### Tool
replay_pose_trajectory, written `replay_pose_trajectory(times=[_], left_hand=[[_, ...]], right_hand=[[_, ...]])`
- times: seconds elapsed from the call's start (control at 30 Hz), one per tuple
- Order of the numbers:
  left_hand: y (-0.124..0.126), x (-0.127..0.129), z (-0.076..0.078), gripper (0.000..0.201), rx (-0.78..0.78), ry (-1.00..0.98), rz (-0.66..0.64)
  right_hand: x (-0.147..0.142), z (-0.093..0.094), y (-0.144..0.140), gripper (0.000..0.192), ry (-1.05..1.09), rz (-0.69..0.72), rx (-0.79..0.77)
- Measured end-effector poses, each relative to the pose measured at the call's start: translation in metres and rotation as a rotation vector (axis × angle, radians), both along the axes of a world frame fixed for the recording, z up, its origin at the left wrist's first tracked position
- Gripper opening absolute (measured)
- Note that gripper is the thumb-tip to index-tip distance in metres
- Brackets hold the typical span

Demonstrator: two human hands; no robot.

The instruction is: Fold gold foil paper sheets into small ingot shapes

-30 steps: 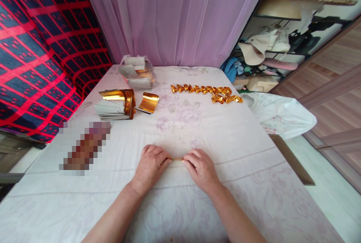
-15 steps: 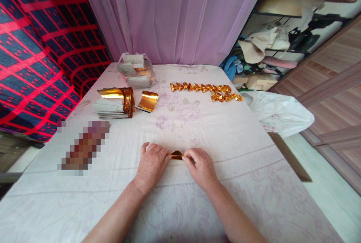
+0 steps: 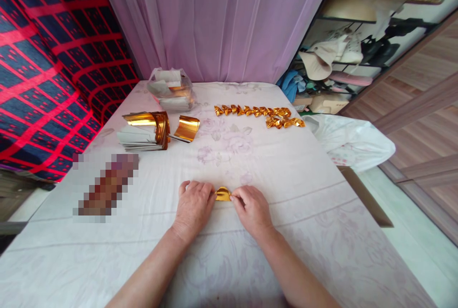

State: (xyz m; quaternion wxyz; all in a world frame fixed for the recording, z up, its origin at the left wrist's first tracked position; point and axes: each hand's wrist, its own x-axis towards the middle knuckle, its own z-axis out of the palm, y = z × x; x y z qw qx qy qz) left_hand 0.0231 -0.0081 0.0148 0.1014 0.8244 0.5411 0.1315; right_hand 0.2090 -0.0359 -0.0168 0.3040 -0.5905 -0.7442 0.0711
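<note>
Head view: a clear plastic bag (image 3: 171,89) is sitting at the far end of the surface (image 3: 250,165), holding white and gold paper slips. Toward the person from the bag, a stack of gold-backed sheets (image 3: 143,132) is lying flat, with one curled gold sheet (image 3: 188,128) just beside it. To the right of the bag, a row of folded gold pieces (image 3: 259,115) is running across the cloth.

Well nearer the person than the bag, the small gold foil piece (image 3: 223,194) is lying between the two hands, touching both. The left hand (image 3: 193,205) is curling its fingers and pinching the piece's left end; the right hand (image 3: 252,209) is pinching the right end the same way, knuckles up.

The surface is wearing a pale floral cloth. Behind the bag a lilac curtain (image 3: 214,22) is hanging; left of it, a red-and-navy checked fabric (image 3: 46,69); right of it, a cluttered shelf (image 3: 343,60) and a white bag (image 3: 352,141) off the edge.
</note>
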Motion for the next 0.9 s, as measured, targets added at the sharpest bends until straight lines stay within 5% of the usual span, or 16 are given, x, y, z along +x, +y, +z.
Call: replay_pose_trajectory(times=[0.6, 0.73, 0.9], left_hand=[[0.001, -0.003, -0.007, 0.017, -0.029, -0.112, -0.006], [0.002, -0.002, -0.007, 0.016, -0.022, -0.122, -0.002], [0.002, -0.003, -0.011, 0.02, 0.003, -0.106, -0.012]], right_hand=[[0.0, 0.001, 0.002, 0.016, -0.054, 0.023, -0.028], [-0.008, 0.009, 0.004, 0.007, -0.131, -0.031, -0.051], [-0.02, 0.018, 0.014, 0.024, -0.249, -0.149, -0.09]])
